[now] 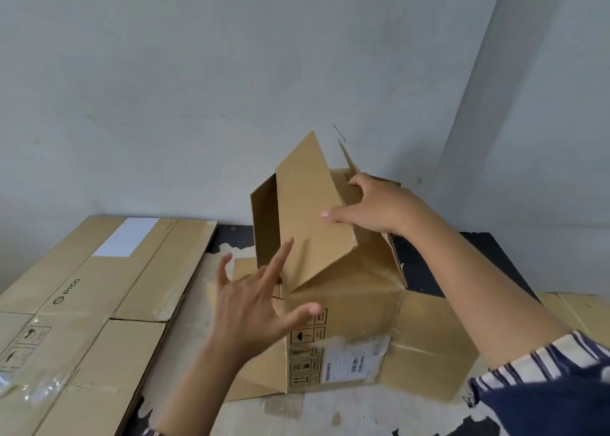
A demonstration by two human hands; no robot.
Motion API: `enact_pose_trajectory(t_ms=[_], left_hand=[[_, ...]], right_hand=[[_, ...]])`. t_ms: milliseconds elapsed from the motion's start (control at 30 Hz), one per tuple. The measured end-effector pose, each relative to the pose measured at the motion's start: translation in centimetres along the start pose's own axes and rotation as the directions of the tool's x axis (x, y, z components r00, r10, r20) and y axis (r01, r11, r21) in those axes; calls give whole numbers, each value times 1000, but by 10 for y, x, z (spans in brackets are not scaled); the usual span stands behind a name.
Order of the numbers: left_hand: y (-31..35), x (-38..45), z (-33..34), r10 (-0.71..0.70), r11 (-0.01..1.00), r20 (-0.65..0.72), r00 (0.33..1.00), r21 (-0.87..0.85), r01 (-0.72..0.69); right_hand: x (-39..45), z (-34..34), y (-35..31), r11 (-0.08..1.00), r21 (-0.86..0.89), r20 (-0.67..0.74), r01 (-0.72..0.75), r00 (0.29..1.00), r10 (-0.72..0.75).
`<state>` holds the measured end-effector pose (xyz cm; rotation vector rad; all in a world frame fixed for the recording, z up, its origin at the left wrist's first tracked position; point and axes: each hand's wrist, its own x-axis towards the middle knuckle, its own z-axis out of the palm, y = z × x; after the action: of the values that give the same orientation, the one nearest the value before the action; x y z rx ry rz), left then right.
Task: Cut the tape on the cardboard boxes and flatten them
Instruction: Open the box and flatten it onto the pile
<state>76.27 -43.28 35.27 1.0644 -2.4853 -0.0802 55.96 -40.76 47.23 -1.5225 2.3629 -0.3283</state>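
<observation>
A brown cardboard box [346,307] stands on the table in the middle of the head view, its top flaps raised and its bottom flaps spread flat around it. Printed handling symbols and a torn white label mark its near side. My right hand [373,209] rests on the top of the box, thumb against the tall raised flap [313,211] and fingers curled over the flap behind it. My left hand [255,307] hovers at the box's near left corner with fingers spread, holding nothing; the fingertips are at the raised flap's lower edge.
A stack of flattened cardboard boxes [82,307] lies on the left, one with a white label and loose clear tape near the left edge. The dark, worn table top [330,412] ends at a grey wall [231,72] behind. Another flat cardboard piece [581,307] lies at the right.
</observation>
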Motion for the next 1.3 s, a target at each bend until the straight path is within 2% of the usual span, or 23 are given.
enact_pose_trajectory(t_ms=[67,133,233,333,400,433,467,500,567,633,700,833,900,967,1033,1100,1167,1233,1300], left_hand=[[16,2,-1,-44,998,91,995,54,39],[23,8,4,-71,997,116,991,41,66],[15,16,10,-175,981,5,985,-88,175],[3,15,17,-242,954,-15,970,-186,235],[-1,18,21,-250,949,-24,968,-204,240],[-2,20,23,-252,949,-35,967,-205,240],[-3,23,26,-256,947,-43,966,-213,241],[-4,26,28,-257,945,-40,966,-218,243],[-7,31,35,-247,948,-35,968,-216,234],[-10,34,39,-256,945,-30,966,-218,244],[-15,32,44,-256,944,-7,967,-215,249],[-18,6,70,-213,947,-2,977,-248,206],[-17,-8,88,-265,927,20,964,-269,261],[-19,-15,102,-428,842,113,897,-310,441],[-18,-16,107,-607,662,165,778,-437,609],[-15,-13,107,-759,433,163,630,-596,676],[-12,-13,109,-838,283,161,522,-690,667],[-14,-15,116,-878,210,169,449,-706,677],[-23,-20,131,-906,239,169,388,-552,799]], right_hand=[[9,1,1,999,51,17,-19,1000,18],[13,1,1,990,141,62,-32,998,24],[8,-8,8,930,367,86,-23,996,-10],[-1,-7,46,768,640,64,13,995,-70],[-6,13,74,600,795,-64,90,996,-65],[-7,28,86,516,846,-153,134,988,-6],[-10,43,95,477,862,-228,170,971,66],[-12,58,101,494,849,-281,188,952,119],[-14,80,104,626,758,-342,181,929,145],[-8,90,102,778,619,-355,108,922,155],[-3,93,96,879,477,-316,-11,931,183],[-9,117,103,923,360,-239,-132,944,229],[-14,138,111,906,393,-229,-161,937,266],[-18,154,115,853,492,-242,-174,914,326],[-21,165,117,789,601,-291,-129,884,367],[-24,171,120,734,673,-334,-91,847,412],[-25,177,127,729,678,-355,-94,827,436],[-22,190,139,738,663,-329,-123,838,435],[-16,209,153,762,617,-271,-194,857,438]])
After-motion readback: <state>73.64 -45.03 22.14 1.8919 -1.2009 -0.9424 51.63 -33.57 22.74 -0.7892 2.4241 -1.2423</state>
